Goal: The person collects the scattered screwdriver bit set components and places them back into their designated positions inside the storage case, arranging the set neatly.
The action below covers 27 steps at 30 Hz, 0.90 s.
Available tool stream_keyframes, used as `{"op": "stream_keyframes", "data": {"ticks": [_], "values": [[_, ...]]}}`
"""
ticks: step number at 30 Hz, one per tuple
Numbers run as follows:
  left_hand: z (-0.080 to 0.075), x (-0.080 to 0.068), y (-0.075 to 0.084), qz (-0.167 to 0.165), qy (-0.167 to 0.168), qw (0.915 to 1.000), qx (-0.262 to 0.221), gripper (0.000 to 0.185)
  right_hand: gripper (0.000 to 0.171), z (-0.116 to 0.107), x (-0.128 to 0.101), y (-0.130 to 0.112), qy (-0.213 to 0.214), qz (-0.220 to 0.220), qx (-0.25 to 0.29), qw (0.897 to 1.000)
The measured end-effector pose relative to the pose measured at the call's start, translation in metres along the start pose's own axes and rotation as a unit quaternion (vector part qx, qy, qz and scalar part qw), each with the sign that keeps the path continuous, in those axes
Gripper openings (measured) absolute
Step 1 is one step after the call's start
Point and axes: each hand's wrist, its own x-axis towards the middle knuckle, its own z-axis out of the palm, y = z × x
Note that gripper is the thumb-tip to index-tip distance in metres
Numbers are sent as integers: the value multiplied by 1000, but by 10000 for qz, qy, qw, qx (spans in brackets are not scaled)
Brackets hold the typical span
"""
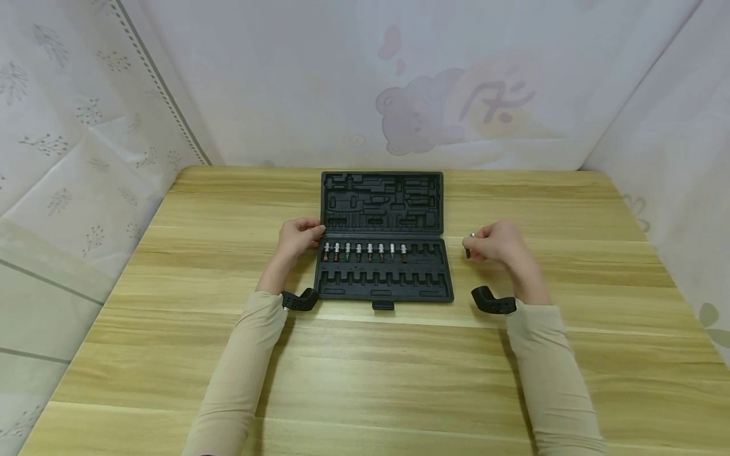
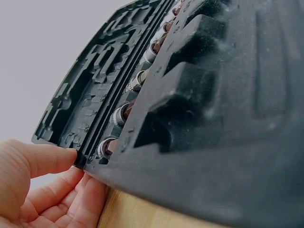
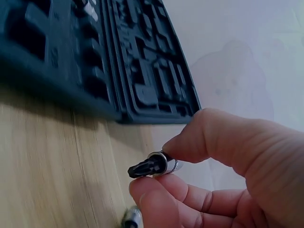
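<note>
Fingers of the right hand (image 1: 500, 244) pinch a small bit socket (image 1: 468, 252), while the left hand (image 1: 299, 236) lies against the left edge of the open tool case (image 1: 383, 282). From the head view, the case sits at the middle of the wooden table (image 1: 171, 354), lid folded back toward twelve o'clock. A row of bit sockets (image 1: 365, 251) fills the upper slots of its near half, with a few slots at the three o'clock end of the row vacant. The right hand hovers at three o'clock of the case, well clear of it, likely so the bit can be turned and sighted before it meets a slot.

At the left wrist, the thumb (image 2: 45, 159) presses the case corner and the relaxed fingers (image 2: 71, 199) lie under its edge, seemingly to steady the case.

At the right wrist, thumb and forefinger hold the bit socket (image 3: 152, 166) with its dark tip pointing toward nine o'clock. Another small metal piece (image 3: 131, 218) shows blurred at six o'clock of the hand; whether it lies on the wood or in the hand I cannot tell.
</note>
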Motion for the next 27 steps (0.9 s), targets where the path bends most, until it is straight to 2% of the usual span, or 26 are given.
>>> {"op": "stream_keyframes", "data": {"ticks": [8,14,27], "values": [[0,1,-1,-20,-9,10000,-14,29,29,11,4,-17,-196,-208,-138,9995],[-1,0,0,28,-23,10000,34,30,28,18,7,-33,-297,-347,-42,9989],[-1,-1,0,40,-30,10000,75,30,25,47,21,-54,-544,-209,287,9979]]}}
